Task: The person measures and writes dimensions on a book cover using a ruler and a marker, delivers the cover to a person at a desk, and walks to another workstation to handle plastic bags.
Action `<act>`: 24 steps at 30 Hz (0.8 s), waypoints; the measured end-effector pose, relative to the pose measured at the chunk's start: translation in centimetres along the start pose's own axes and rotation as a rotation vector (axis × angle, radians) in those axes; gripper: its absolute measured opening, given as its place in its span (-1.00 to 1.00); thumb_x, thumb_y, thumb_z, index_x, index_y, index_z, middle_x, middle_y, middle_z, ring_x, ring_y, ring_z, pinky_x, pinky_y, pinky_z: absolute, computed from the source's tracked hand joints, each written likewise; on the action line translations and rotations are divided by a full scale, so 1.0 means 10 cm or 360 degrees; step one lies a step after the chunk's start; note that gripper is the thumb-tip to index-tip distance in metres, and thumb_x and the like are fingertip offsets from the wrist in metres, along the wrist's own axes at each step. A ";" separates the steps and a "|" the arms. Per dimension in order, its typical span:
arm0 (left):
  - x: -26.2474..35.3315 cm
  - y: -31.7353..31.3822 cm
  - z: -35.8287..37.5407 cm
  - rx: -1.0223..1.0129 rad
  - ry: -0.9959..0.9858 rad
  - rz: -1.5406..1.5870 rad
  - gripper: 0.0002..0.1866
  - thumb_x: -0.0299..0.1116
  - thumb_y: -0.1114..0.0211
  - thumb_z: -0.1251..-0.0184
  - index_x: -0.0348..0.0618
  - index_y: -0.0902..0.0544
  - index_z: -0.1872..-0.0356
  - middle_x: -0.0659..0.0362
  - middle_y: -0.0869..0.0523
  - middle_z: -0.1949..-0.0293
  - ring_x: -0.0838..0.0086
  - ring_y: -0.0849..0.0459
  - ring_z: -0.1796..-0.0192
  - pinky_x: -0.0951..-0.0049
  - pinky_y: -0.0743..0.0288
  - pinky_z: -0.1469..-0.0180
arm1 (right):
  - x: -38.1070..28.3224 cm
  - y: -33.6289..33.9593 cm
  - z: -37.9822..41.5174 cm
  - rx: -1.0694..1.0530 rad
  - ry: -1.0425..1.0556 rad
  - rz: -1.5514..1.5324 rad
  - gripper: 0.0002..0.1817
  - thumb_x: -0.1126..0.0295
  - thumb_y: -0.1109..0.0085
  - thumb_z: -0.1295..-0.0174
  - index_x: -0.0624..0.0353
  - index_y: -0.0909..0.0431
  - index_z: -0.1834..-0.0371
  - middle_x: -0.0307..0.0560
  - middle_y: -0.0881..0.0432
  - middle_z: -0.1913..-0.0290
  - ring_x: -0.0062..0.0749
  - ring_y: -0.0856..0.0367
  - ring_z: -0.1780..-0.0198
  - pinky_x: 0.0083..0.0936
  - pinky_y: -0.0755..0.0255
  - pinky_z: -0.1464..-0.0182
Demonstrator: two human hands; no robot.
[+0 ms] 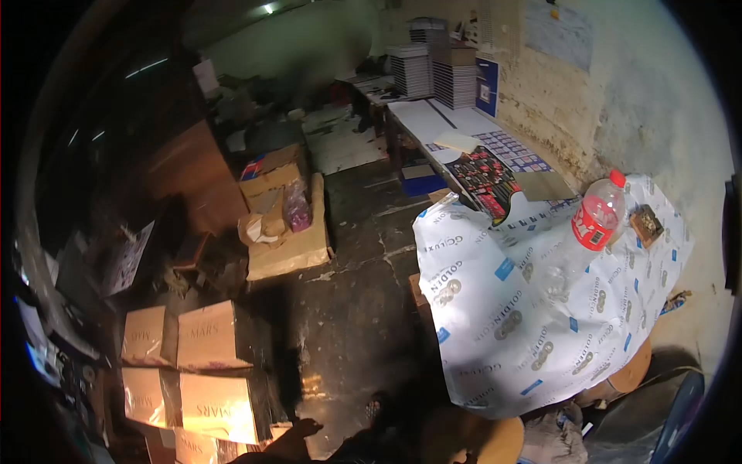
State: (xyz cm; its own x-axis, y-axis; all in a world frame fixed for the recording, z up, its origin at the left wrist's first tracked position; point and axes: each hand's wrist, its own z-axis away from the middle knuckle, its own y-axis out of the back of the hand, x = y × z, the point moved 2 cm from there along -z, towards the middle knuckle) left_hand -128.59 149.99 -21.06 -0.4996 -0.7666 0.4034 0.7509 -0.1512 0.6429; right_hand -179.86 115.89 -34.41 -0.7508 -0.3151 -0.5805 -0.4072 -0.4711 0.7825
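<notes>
Low in the view, my left hand [307, 428] hangs in shadow beside the stacked brown cartons marked MARS [220, 406]. Its fingers look loosely stretched out, and I see nothing held in them. My right hand does not show. To the right, a white sheet printed with GOLDENCOIN and GC LUXE [502, 309] covers a table. On it stands a clear plastic bottle with a red cap and red label [593, 220], and a small brown block-like thing [646, 226] lies close by.
A long bench [433, 116] along the wall carries tall stacks [454, 77] and printed sheets [495, 174]. Open cardboard boxes [274, 193] rest on flat cardboard on the left. Dark floor [340, 332] runs between. A round brown seat edge [495, 441] shows below the covered table.
</notes>
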 end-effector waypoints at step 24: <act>-0.62 5.83 -3.76 0.0538 -0.0369 0.0984 -0.56 -0.15 -0.28 -0.36 -0.18 -0.59 -0.16 -0.06 -0.65 -0.12 0.23 -0.67 -0.11 0.29 -0.50 -0.18 | -3.51 -1.15 -3.90 -0.1414 -0.0515 -0.0320 -0.57 0.18 -0.36 -0.04 -0.02 -0.63 -0.02 0.01 -0.62 -0.02 -0.06 -0.62 0.00 -0.26 -0.53 0.01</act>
State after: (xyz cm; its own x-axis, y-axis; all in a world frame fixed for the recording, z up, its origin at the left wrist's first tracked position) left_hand -65.49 122.47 -10.51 -0.1353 -0.4927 0.8596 0.7697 0.4941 0.4043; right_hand -128.56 100.21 -31.82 -0.8711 0.0190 -0.4907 -0.1016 -0.9846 0.1422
